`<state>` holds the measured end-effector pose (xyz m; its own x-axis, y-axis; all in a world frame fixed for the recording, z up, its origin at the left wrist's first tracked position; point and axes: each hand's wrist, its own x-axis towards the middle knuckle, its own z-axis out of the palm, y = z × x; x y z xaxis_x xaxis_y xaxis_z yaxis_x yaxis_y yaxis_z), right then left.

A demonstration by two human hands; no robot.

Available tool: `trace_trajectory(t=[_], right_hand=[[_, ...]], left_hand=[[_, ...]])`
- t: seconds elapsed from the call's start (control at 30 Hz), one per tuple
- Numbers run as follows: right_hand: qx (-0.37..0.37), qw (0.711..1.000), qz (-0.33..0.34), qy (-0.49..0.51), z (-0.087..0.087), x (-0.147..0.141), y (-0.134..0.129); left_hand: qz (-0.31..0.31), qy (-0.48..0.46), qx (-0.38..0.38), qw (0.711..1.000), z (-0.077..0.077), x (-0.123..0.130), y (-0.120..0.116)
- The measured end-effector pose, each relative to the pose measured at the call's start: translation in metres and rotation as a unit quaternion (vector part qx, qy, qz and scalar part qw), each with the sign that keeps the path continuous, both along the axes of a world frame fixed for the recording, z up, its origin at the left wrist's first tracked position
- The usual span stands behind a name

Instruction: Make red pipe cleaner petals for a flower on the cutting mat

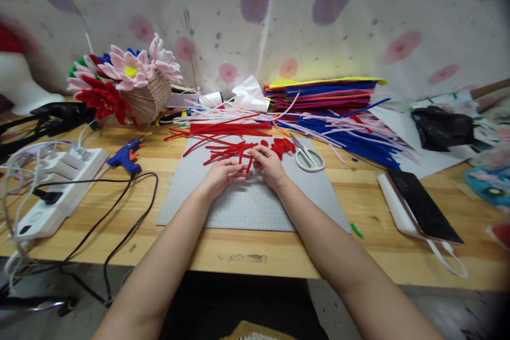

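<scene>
Over the grey cutting mat (255, 207), my left hand (226, 176) and my right hand (268, 163) meet at a short red pipe cleaner (241, 156) bent between them. Both hands are closed in a pinch on it. Just behind my fingers lie several loose red pipe cleaners (223, 150). Right of my right hand is a small heap of curled red pieces (283, 146). A pair of scissors (308, 160) with pale handles rests beside that heap, blades pointing away from me.
Bundles of blue pipe cleaners (358, 143) and stacked coloured sheets (322, 96) lie behind the mat. On the left are a blue glue gun (126, 156), a power strip (64, 186) with trailing cables, and a basket of fuzzy flowers (149, 98). A phone (424, 204) lies at right.
</scene>
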<state>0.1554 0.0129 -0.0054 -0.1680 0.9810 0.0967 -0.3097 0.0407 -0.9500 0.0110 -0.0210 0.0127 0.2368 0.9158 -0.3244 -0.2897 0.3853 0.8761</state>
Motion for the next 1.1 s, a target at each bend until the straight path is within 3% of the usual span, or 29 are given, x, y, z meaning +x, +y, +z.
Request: trace_trajectory(t=[0.2, 0.63, 0.8, 0.93, 1.1], right_hand=[[0.003, 1.0, 0.001, 0.005, -0.002, -0.003, 0.001], [0.028, 1.0, -0.01, -0.006, -0.002, -0.005, 0.001], [-0.041, 0.998, 0.035, 0.038, 0.003, -0.001, -0.001], [-0.121, 0.982, 0.104, 0.105, 0.01, 0.005, -0.003], [-0.129, 0.977, 0.135, 0.105, 0.01, 0.006, -0.002]], left_hand=[[-0.024, 0.004, -0.05, 0.998, -0.001, -0.002, 0.001], [-0.052, 0.042, -0.021, 0.998, -0.003, -0.001, -0.001], [-0.046, 0.033, -0.012, 0.998, 0.0, -0.001, -0.001], [-0.08, -0.02, -0.016, 0.996, 0.002, -0.002, -0.002], [-0.099, -0.028, -0.011, 0.995, 0.001, 0.0, -0.004]])
